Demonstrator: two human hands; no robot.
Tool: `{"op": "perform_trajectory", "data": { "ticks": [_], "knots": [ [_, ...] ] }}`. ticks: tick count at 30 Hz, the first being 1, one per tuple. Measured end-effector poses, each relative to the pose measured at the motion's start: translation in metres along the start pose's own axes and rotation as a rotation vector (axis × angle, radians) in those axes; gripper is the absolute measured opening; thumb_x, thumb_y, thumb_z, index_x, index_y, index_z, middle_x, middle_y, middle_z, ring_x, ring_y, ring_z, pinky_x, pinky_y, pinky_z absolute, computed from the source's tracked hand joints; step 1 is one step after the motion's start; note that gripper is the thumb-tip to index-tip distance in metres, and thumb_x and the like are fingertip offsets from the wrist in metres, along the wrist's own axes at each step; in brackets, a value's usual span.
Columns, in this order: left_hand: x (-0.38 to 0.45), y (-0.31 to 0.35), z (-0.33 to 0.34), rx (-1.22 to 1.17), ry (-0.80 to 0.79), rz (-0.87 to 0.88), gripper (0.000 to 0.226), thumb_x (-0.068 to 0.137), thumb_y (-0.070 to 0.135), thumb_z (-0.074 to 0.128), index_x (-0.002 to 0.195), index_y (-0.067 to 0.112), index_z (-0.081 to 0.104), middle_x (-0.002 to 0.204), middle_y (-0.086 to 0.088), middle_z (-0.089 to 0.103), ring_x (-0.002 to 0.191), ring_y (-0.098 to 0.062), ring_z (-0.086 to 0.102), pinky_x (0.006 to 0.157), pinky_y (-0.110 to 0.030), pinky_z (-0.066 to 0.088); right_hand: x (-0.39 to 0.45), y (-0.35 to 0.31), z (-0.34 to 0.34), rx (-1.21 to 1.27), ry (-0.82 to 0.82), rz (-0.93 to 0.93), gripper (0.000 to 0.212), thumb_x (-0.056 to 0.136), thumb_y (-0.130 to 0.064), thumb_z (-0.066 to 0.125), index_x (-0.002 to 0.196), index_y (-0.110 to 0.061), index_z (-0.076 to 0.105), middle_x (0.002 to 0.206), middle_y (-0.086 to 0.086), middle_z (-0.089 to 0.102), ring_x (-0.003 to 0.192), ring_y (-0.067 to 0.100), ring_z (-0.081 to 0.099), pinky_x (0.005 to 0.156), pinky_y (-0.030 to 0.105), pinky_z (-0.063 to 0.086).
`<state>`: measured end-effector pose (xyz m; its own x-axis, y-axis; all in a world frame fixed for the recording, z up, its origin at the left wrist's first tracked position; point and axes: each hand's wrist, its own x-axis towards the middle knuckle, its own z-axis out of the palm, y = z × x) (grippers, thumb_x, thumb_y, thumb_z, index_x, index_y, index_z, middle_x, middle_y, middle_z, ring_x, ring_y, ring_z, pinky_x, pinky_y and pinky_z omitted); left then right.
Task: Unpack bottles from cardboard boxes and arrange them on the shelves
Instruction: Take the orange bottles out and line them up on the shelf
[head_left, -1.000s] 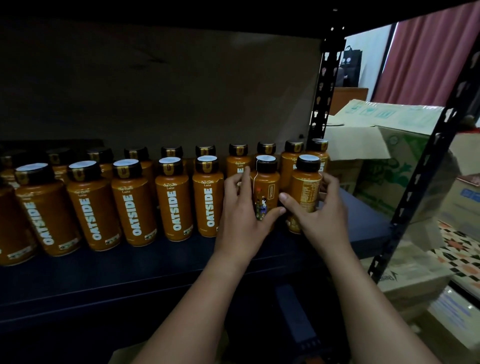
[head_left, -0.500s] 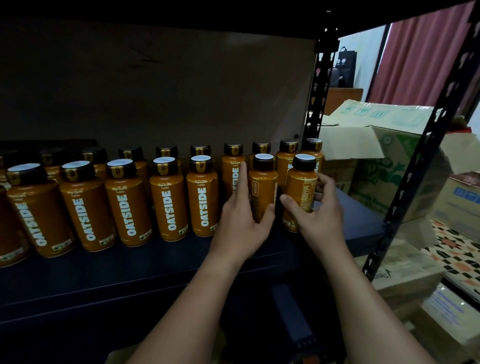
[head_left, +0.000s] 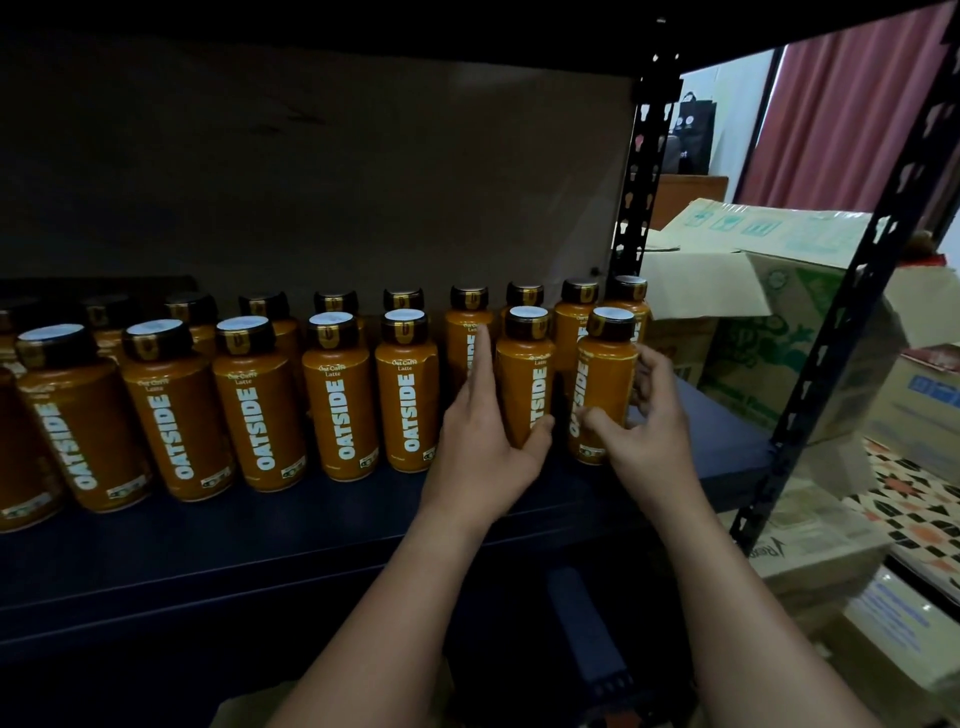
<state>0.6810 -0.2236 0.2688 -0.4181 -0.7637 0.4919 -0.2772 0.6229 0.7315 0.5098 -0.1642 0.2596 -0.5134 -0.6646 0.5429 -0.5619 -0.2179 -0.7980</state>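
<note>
The left hand (head_left: 483, 447) is wrapped around a bottle (head_left: 524, 384) in the front row, thumb across its lower front and fingers up its left side; the right hand (head_left: 649, 436) clasps the end bottle (head_left: 602, 384) just beside it, thumb in front and fingers curled round the far side. Both bottles stand upright on the shelf (head_left: 311, 545). A second ago their labels faced away, one showing a small picture and the other fine print; now each shows its white OATSIDE lettering forward, like the rest of the front row (head_left: 260, 405), though the end bottle's lettering looks not quite square yet. So these two seem placed and nearly faced, and I judge the step in hand to be that last twist before fetching more. A back row (head_left: 470, 312) stands behind, caps showing. Right of the rack post (head_left: 641, 171), an open cardboard box (head_left: 779, 332) has its flaps raised; whether bottles remain inside cannot be told from here. More boxes (head_left: 914, 405) sit further right and on the floor, their contents hidden.
</note>
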Motion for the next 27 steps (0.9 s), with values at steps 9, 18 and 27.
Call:
{"op": "perform_trajectory", "data": {
  "ticks": [9, 18, 27],
  "knots": [
    [-0.014, 0.004, 0.008, 0.292, 0.171, 0.043, 0.093, 0.093, 0.047, 0.068, 0.163, 0.021, 0.012, 0.152, -0.004, 0.043, 0.136, -0.02, 0.048, 0.101, -0.025, 0.039, -0.002, -0.002, 0.001, -0.055, 0.029, 0.038, 0.089, 0.075, -0.033, 0.088, 0.146, -0.033, 0.034, 0.144, 0.0, 0.048, 0.129, 0.016, 0.048, 0.098, 0.033, 0.044],
    [-0.017, 0.0, 0.009, 0.29, 0.235, 0.056, 0.085, 0.092, 0.045, 0.07, 0.16, 0.018, 0.027, 0.141, -0.003, 0.05, 0.127, -0.02, 0.055, 0.097, -0.036, 0.055, -0.008, -0.008, -0.003, 0.021, -0.081, 0.04, 0.082, 0.076, -0.038, 0.083, 0.139, -0.05, 0.033, 0.146, -0.003, 0.047, 0.133, 0.017, 0.048, 0.106, 0.05, 0.049],
    [-0.018, 0.008, 0.0, 0.086, 0.271, 0.144, 0.098, 0.093, 0.042, 0.071, 0.162, 0.029, 0.004, 0.162, 0.009, 0.017, 0.15, -0.011, 0.025, 0.117, -0.034, 0.039, -0.009, -0.012, -0.004, -0.028, -0.021, 0.064, 0.088, 0.073, -0.035, 0.089, 0.141, -0.046, 0.033, 0.136, -0.006, 0.049, 0.119, 0.011, 0.053, 0.098, 0.048, 0.054]
  ]
}}
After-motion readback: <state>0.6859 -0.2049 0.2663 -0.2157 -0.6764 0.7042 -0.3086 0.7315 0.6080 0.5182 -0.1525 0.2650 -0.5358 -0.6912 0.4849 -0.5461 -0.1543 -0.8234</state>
